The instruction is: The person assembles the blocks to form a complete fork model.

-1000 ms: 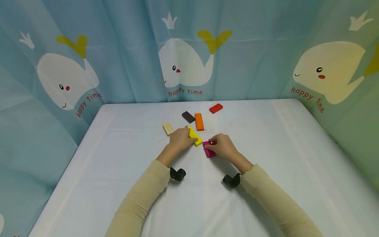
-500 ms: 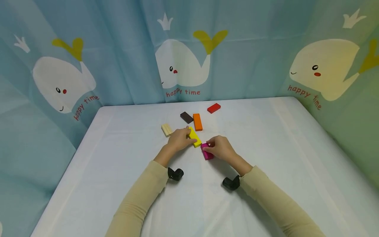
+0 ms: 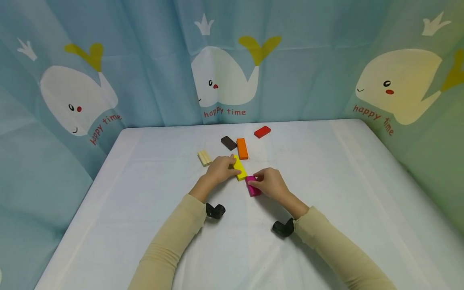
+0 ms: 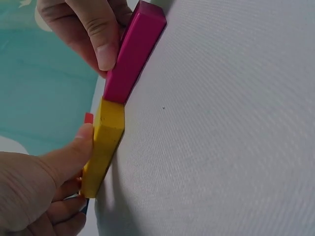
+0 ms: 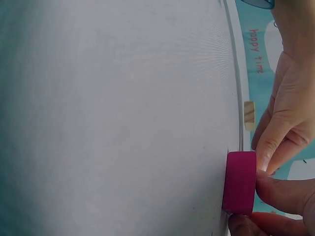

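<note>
My left hand [image 3: 220,170] grips a yellow block [image 3: 239,168] lying on the table, thumb on the near part and fingers toward the far end. A magenta block [image 3: 253,186] is pinched by my right hand [image 3: 271,183], its far end against the yellow block's near end. From the left wrist, the magenta block [image 4: 135,54] and yellow block [image 4: 106,142] meet end to end in a slightly bent line. The right wrist view shows the near end of the magenta block [image 5: 240,183], with my thumb and a finger at its edges; the yellow block is hidden there.
Beyond the hands lie an orange block [image 3: 242,149], a dark brown block [image 3: 228,143] and a red block [image 3: 262,131]. Pale wooden pieces [image 3: 204,158] rest just left of my left hand. A whale-print curtain [image 3: 152,80] hangs along the white table's [image 3: 145,177] back edge.
The magenta block has shifted slightly toward me with my right hand. The yellow block has turned a little in my left hand. The other blocks lie as before; the head view has drifted slightly.
</note>
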Demonstrator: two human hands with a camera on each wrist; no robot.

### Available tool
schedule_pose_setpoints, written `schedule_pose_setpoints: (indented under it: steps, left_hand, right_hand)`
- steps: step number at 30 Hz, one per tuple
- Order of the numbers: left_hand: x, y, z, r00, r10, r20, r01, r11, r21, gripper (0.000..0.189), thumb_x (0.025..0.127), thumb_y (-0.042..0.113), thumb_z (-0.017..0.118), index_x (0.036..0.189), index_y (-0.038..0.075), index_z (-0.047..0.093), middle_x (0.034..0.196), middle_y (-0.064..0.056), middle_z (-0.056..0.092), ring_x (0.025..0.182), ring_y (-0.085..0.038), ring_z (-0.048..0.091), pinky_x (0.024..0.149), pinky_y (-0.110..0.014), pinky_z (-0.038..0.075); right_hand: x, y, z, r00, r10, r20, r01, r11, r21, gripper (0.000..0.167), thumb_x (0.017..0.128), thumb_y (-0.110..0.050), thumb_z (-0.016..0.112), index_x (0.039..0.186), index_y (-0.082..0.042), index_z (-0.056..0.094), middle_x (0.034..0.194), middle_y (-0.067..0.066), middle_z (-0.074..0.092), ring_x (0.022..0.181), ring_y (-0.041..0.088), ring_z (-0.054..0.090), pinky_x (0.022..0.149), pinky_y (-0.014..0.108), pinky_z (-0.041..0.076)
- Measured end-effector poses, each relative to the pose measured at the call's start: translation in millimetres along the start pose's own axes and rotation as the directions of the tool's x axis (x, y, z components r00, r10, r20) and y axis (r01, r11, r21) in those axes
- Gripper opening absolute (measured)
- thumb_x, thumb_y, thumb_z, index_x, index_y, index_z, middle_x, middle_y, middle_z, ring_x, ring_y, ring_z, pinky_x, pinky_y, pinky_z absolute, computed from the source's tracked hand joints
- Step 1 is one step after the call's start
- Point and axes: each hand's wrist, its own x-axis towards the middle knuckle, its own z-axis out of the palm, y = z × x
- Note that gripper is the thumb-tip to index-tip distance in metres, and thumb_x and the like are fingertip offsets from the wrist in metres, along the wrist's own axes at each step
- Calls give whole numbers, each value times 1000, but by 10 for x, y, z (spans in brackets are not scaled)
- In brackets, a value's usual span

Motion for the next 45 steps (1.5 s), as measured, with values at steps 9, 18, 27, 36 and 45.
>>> schedule_pose_setpoints:
  steps: [9,18,27,36,45]
  left_hand:
    - [54,-41,-15,998,41,45,-39,999,-36,54,85,32,65,132,9,50,141,-3,38,128,-20,37,105,-32,28]
    - [80,-86,-21,994,90,59,-84,993,-87,54,85,30,66,132,8,49,140,-4,39,129,-18,35,106,-32,26]
    - [105,-103,-10,990,122,67,-115,989,-97,57,84,30,66,133,8,47,139,-4,39,129,-17,35,106,-32,26]
    - [133,-88,-26,985,139,103,-130,988,-88,57,84,30,67,133,9,46,139,-3,40,129,-17,35,106,-32,26]
    - [168,-99,-54,976,164,141,-145,979,-141,57,84,26,68,133,8,46,140,-2,38,129,-16,35,105,-30,27]
  right_hand:
    - [-16,1,24,1000,-24,-6,24,1000,18,37,78,-25,75,101,4,68,77,6,63,67,18,52,55,24,46]
    - [-13,-1,38,1000,-19,-2,19,999,36,36,78,-24,75,99,4,67,77,6,62,67,18,53,56,24,47]
    - [-42,-49,52,1000,-11,-7,11,999,39,35,77,-24,76,97,3,66,77,7,62,65,18,52,56,24,48]
    - [-82,-81,79,1000,-11,-19,12,999,47,34,76,-23,76,96,4,65,75,6,61,64,17,52,55,24,48]
    - [-97,-122,88,1000,-15,-9,16,997,74,31,77,-22,76,91,3,64,70,5,57,58,16,50,51,23,45]
